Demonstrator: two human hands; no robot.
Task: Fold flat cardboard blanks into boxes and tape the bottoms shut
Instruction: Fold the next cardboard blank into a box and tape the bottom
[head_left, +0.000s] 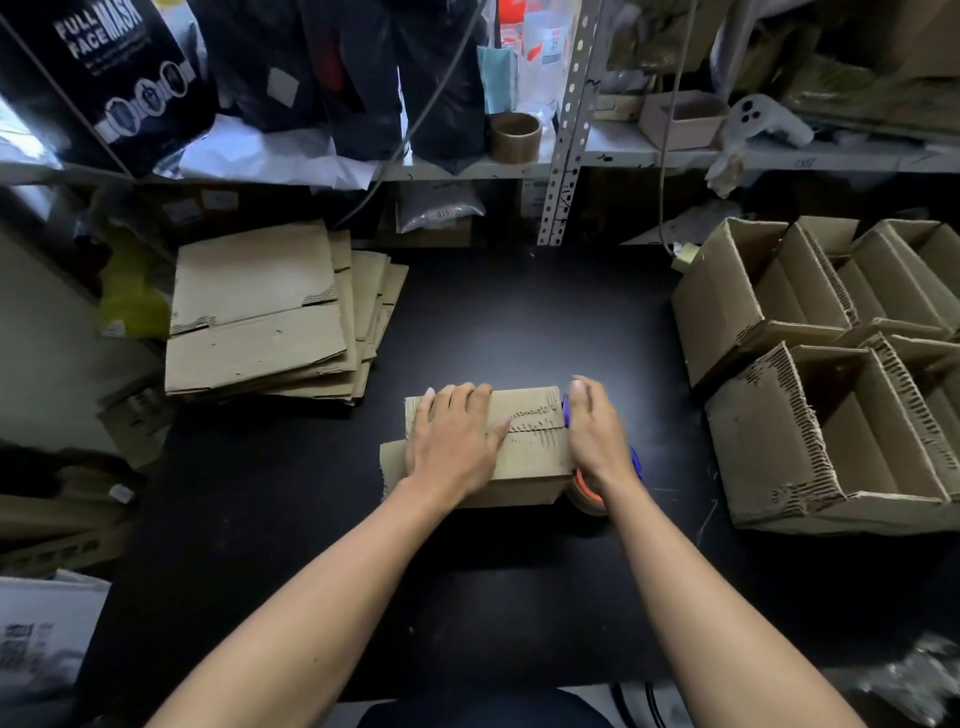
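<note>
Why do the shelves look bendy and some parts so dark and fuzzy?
In the head view, the wide lens bows the shelf and stretches the arms at the edges; the light falls mostly on the box under the left hand and right hand, so the black table and the corners stay dim; the bottom right corner is smeared and blurry.

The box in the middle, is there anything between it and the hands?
No. The left hand lies flat right on the box, pressing its flaps down. The right hand sits at the box's right end, gripping a tape dispenser against it. Nothing visible is in between.
</note>
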